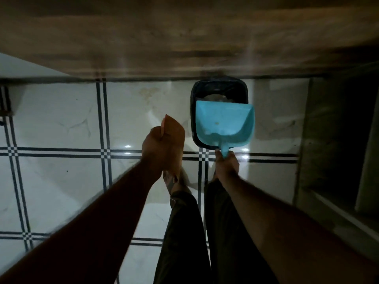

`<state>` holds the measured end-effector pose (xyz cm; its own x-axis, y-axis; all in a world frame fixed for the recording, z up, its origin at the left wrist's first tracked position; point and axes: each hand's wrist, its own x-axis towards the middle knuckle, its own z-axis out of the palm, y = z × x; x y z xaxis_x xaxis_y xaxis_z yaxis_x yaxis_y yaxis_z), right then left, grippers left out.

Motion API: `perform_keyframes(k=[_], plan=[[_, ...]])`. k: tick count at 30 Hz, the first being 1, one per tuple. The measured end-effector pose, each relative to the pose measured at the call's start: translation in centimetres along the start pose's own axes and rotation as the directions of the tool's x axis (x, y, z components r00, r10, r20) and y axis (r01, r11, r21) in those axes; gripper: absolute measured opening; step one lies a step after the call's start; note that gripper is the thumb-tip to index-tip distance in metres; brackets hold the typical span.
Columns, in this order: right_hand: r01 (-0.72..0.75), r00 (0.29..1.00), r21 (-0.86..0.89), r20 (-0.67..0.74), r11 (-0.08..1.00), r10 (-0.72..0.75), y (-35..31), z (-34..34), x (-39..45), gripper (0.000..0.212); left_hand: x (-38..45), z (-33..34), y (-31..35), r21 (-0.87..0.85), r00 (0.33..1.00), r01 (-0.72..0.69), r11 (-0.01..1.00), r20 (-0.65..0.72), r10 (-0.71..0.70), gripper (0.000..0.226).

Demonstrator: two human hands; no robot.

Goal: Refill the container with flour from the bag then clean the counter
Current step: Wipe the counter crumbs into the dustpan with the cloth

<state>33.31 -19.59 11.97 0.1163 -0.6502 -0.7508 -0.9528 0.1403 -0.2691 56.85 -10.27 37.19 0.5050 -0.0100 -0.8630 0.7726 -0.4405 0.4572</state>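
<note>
Head view, dim light, blurred in parts. Right hand [226, 163] is gripping the handle of a light blue dustpan [223, 123], fingers wrapped closed around it; the pan is lying over the mouth of a dark bin [219, 87], its front edge reaching across the opening. The bin is wearing a black liner and is standing on the floor [61, 124] against the base of a wooden cabinet front [164, 37]. A pale residue is showing near the pan's handle end, along with a small yellowish speck further in; whether this is flour cannot be told.

Left hand [162, 147] is closing on an orange-brown object [173, 128], which is poking up above the fist; what the object is cannot be told. The two hands are sitting apart, the left one beside the bin's left wall.

Floor is showing white glossy tiles with dark double-line borders. Legs in dark trousers [184, 232] are standing below the hands, one foot [176, 181] partly visible under the left wrist. Flour bag, container and counter top are out of frame.
</note>
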Motion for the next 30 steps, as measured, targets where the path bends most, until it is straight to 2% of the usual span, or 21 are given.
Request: perform_keyframes(k=[2, 4, 6, 8, 9, 11, 13, 14, 15, 16, 18, 20, 21, 23, 24, 25, 26, 27, 28, 30], plan=[[0.019, 0.999, -0.066, -0.027, 0.998, -0.021, 1.8, 2.4, 2.1, 0.09, 1.3, -0.8, -1.4, -0.011, 0.999, 0.034, 0.999, 0.008, -0.034, 0.024], [0.013, 0.999, -0.157, -0.041, 0.987, -0.02, 2.5, 3.6, 3.3, 0.088, 1.6, -1.1, -2.1, 0.067, 1.0, 0.007, 0.998, 0.015, -0.008, 0.027], [-0.037, 0.999, -0.207, -0.038, 0.978, 0.03, 2.5, 4.4, 4.1, 0.085, 2.0, -1.6, -3.0, 0.142, 0.999, -0.011, 0.99, 0.038, 0.006, 0.024], [-0.092, 0.996, -0.203, -0.001, 0.975, 0.094, 2.6, 4.9, 5.0, 0.08, 2.5, -1.8, -3.4, 0.097, 0.998, 0.057, 0.994, 0.032, -0.06, 0.025], [-0.127, 0.99, -0.209, 0.033, 0.97, 0.136, 1.8, 4.1, 4.3, 0.073, 2.6, -1.9, -3.6, 0.033, 0.992, 0.112, 0.993, 0.055, -0.114, 0.027], [-0.149, 0.981, -0.175, 0.097, 0.973, 0.167, -1.2, 1.2, 1.5, 0.056, 2.2, -1.6, -3.2, 0.027, 0.992, 0.114, 0.993, 0.055, -0.115, 0.032], [-0.135, 0.972, -0.159, 0.17, 0.978, 0.162, -3.3, -1.4, -0.9, 0.054, 2.0, -1.6, -3.1, 0.028, 0.993, 0.111, 0.993, 0.025, -0.112, 0.057], [-0.109, 0.97, -0.169, 0.197, 0.98, 0.142, -4.0, -2.8, -1.9, 0.053, 1.7, -1.6, -2.7, -0.023, 0.991, 0.129, 0.991, 0.037, -0.128, 0.054], [-0.092, 0.968, -0.17, 0.214, 0.981, 0.128, -4.4, -3.9, -2.5, 0.051, 1.1, -1.5, -2.3, -0.058, 0.989, 0.139, 0.989, 0.056, -0.136, 0.042], [-0.081, 0.967, -0.157, 0.227, 0.984, 0.116, -5.2, -5.2, -3.5, 0.045, 0.1, -1.3, -1.6, -0.057, 0.991, 0.119, 0.991, 0.073, -0.115, 0.037], [-0.133, 0.962, -0.067, 0.23, 0.989, 0.145, -7.5, -7.6, -6.0, 0.034, -2.4, -0.9, 0.2, 0.08, 0.99, 0.03, 0.996, 0.132, -0.04, 0.038], [-0.208, 0.944, 0.155, 0.289, 0.966, 0.157, -10.2, -10.8, -9.3, 0.047, -5.4, -0.3, 2.0, 0.183, 0.97, -0.053, 0.982, 0.243, 0.007, 0.045], [-0.263, 0.915, 0.328, 0.383, 0.908, 0.127, -11.4, -12.6, -11.0, 0.059, -7.1, -0.2, 2.9, 0.193, 0.955, -0.056, 0.98, 0.296, -0.003, 0.043], [-0.375, 0.812, 0.56, 0.583, 0.739, -0.029, -13.3, -17.2, -15.0, 0.094, -10.8, 0.2, 4.9, 0.13, 0.903, -0.008, 0.991, 0.427, -0.048, 0.042], [-0.407, 0.789, 0.631, 0.607, 0.661, -0.095, -14.0, -19.7, -17.4, 0.104, -12.9, 0.3, 5.8, 0.066, 0.88, 0.026, 0.997, 0.472, -0.054, 0.045], [-0.429, 0.772, 0.695, 0.614, 0.576, -0.166, -14.5, -22.3, -19.7, 0.103, -15.2, 0.5, 6.7, -0.005, 0.857, 0.062, 0.998, 0.514, -0.05, 0.048], [-0.436, 0.763, 0.743, 0.604, 0.507, -0.23, -15.1, -25.1, -22.5, 0.093, -17.4, 0.6, 7.5, -0.039, 0.828, 0.072, 0.997, 0.56, -0.038, 0.05], [-0.454, 0.74, 0.777, 0.601, 0.436, -0.301, -15.0, -27.5, -24.6, 0.082, -19.5, 0.9, 8.2, -0.018, 0.808, 0.044, 0.999, 0.588, -0.025, 0.049], [-0.454, 0.749, 0.812, 0.571, 0.367, -0.336, -14.4, -29.8, -26.8, 0.075, -21.7, 1.2, 8.8, 0.04, 0.801, -0.013, 0.999, 0.598, -0.013, 0.045], [-0.42, 0.76, 0.868, 0.495, 0.263, -0.421, -12.4, -34.2, -30.8, 0.082, -25.7, 1.9, 9.7, 0.155, 0.792, -0.106, 0.982, 0.61, -0.011, 0.036]])
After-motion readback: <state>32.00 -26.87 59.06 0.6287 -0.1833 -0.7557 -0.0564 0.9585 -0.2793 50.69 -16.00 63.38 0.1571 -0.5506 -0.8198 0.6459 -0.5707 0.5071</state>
